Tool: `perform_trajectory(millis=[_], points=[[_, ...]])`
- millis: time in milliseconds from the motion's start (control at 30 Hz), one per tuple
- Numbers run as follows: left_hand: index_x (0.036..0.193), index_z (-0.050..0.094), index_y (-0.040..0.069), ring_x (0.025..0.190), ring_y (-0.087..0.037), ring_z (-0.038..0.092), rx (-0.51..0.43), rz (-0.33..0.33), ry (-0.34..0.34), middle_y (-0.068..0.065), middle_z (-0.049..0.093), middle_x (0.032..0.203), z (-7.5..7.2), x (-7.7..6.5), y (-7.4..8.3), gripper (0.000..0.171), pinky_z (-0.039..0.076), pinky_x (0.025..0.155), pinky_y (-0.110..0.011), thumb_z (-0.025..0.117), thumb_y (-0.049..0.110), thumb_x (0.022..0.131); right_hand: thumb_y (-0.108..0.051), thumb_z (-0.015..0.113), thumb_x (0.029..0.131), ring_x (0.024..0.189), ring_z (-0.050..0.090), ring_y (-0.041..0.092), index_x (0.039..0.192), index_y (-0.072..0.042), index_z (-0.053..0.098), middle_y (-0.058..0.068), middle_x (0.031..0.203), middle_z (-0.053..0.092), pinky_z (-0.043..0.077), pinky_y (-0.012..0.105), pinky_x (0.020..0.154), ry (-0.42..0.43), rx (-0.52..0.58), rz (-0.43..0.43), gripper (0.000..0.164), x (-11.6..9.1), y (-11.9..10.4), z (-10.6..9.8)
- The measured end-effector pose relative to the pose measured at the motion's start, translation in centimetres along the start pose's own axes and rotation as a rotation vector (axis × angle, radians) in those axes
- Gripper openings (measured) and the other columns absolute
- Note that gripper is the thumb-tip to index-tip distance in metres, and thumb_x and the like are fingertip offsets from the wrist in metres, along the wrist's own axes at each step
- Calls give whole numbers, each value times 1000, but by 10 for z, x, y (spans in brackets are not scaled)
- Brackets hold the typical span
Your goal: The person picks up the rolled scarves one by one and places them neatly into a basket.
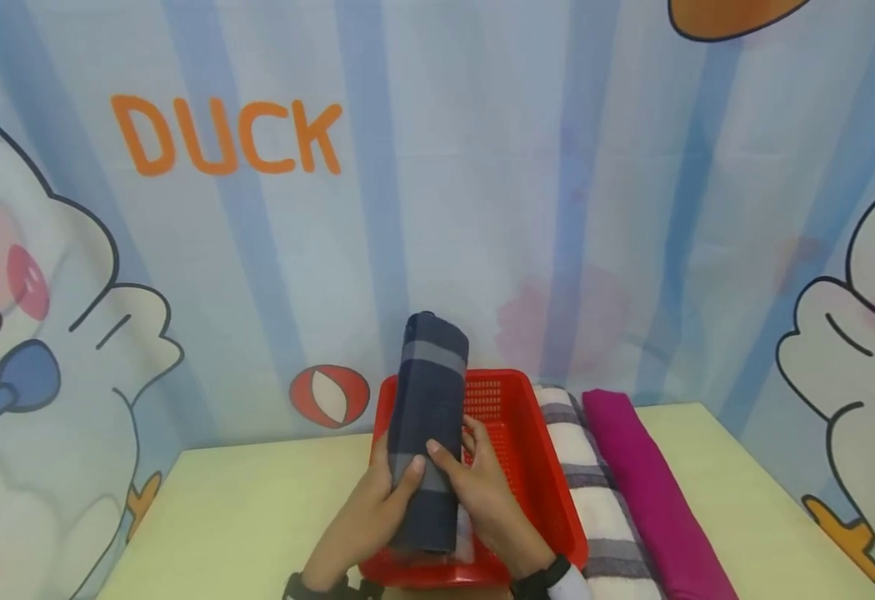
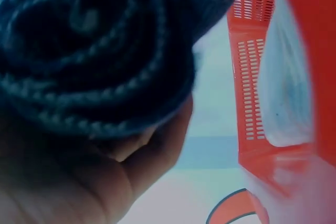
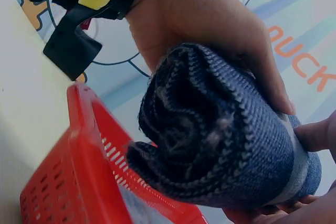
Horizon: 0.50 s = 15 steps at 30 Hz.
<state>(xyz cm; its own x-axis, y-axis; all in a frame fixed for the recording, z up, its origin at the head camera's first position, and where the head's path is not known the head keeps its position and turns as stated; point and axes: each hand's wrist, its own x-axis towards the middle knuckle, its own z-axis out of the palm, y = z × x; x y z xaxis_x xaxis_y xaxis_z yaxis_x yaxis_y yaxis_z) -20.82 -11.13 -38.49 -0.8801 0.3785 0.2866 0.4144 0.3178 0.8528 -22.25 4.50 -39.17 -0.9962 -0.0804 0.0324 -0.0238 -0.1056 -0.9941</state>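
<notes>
A navy knit scarf point(image 1: 432, 400) with grey stripes is rolled into a tight cylinder and tilted upright over the red basket point(image 1: 567, 500). My left hand point(image 1: 362, 512) grips its left side, thumb across the front. From the right, my right hand point(image 1: 492, 496) holds it with the thumb on the front and the fingers behind. In the right wrist view the layered, spiral end of the scarf point(image 3: 210, 129) faces the camera. A loose edge flap sticks out there. The left wrist view shows the roll's end point(image 2: 100, 56) close up, over the left palm.
Inside the basket lies a whitish, translucent item point(image 2: 286, 87). To the basket's right is a white and grey striped rolled cloth point(image 1: 591, 504), then a magenta rolled cloth point(image 1: 655, 492). All stand on a pale yellow table point(image 1: 257, 517), with a duck-print curtain point(image 1: 467, 167) behind.
</notes>
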Motion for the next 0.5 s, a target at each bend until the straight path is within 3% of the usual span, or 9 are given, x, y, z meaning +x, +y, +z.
perform_trajectory(millis=[233, 500], points=[[145, 12, 4, 91, -18, 60, 92, -7, -48, -16, 60, 104, 4, 11, -11, 62, 50, 77, -43, 36, 41, 101, -36, 68, 84, 117, 45, 35, 146, -15, 17, 18, 148, 26, 43, 55, 94, -6, -5, 18, 83, 2, 0, -11], [149, 7, 7, 98, -23, 57, 142, -3, -53, -20, 56, 118, 14, 15, -13, 69, 47, 84, -49, 37, 44, 100, -32, 69, 84, 119, 43, 36, 146, -12, 16, 19, 149, 25, 42, 55, 96, -12, 9, 9, 84, 0, 7, -22]])
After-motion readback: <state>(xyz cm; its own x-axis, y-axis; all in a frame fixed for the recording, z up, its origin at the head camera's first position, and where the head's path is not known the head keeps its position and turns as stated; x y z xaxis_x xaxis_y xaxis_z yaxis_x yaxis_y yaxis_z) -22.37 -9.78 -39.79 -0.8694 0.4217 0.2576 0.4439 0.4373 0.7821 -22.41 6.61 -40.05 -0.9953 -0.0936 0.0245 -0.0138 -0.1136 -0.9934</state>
